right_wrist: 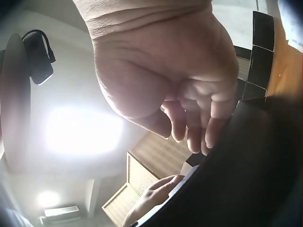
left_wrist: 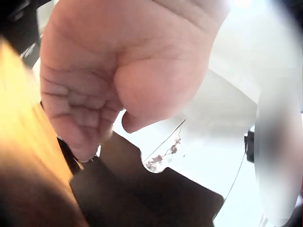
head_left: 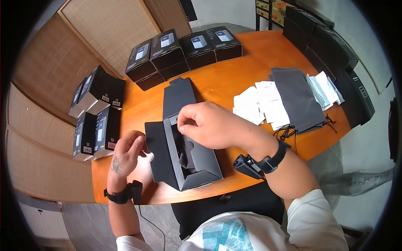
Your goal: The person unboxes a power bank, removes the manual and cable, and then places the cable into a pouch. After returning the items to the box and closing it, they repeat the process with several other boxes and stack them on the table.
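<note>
An opened black box [head_left: 201, 167] with a grey inside lies near the table's front edge. One lid [head_left: 178, 98] stretches away at its far end, and a side flap [head_left: 161, 154] with a notched edge spreads to the left. Down in the box a dark item [head_left: 183, 152] shows, partly hidden. My right hand [head_left: 209, 125] hovers over the box's far part with loosely curled fingers, and nothing shows between them in the right wrist view. Left of the box, my left hand [head_left: 127, 150] has relaxed fingertips right at the side flap's outer edge.
Black product boxes [head_left: 197, 46] stand along the back, with more boxes [head_left: 96, 96] at the left. Right of centre lie white papers [head_left: 274, 102], grey drawstring pouches [head_left: 299, 100] and white wrapped packets [head_left: 324, 92]. Large black boxes [head_left: 335, 50] line the right edge.
</note>
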Available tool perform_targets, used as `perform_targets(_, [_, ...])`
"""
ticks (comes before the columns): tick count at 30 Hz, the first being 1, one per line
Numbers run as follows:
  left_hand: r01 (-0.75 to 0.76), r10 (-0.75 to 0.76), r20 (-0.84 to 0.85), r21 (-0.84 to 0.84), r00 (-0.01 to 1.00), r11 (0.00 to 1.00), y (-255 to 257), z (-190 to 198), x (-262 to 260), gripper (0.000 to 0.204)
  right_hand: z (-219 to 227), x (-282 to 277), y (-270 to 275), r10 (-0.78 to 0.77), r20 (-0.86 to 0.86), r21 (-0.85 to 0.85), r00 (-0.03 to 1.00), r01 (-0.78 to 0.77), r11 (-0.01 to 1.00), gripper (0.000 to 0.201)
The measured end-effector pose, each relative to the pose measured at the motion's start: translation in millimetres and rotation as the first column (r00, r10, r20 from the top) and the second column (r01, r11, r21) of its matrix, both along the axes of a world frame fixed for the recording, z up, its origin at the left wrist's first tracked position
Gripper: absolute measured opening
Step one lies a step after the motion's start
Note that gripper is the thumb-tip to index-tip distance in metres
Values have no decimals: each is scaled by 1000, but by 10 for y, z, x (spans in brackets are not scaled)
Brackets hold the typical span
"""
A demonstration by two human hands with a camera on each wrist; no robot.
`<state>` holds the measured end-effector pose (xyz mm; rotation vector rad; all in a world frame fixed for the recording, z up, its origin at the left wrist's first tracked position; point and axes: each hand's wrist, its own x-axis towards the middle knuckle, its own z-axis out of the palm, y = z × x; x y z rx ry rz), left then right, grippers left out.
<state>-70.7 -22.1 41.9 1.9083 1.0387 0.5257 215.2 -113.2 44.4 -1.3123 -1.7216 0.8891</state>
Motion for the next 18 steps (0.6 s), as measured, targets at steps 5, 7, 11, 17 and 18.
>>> perform_targets(5, [322, -340, 3, 314, 940, 893, -185, 20, 374, 12, -73, -36, 60, -84, -100, -60, 991, 79, 995, 13])
perform_targets(7, [361, -276, -243, 469, 930, 806, -112, 58, 639, 20, -179, -35, 132, -175, -223, -35, 959, 172, 984, 15])
perform_targets(11, [139, -51, -160, 607, 986, 782, 320, -228, 749, 44, -261, 15, 163, -337, 80, 164, 938, 322, 933, 22])
perform_targets(17, [100, 147, 477, -454, 866, 885, 362, -463, 816, 82, -313, -21, 175, -477, 236, 89, 847, 470, 878, 76])
perform_targets(18, [134, 134, 536, -432, 834, 892, 358, -469, 815, 79, -308, -24, 189, -481, 237, 70, 844, 479, 875, 83])
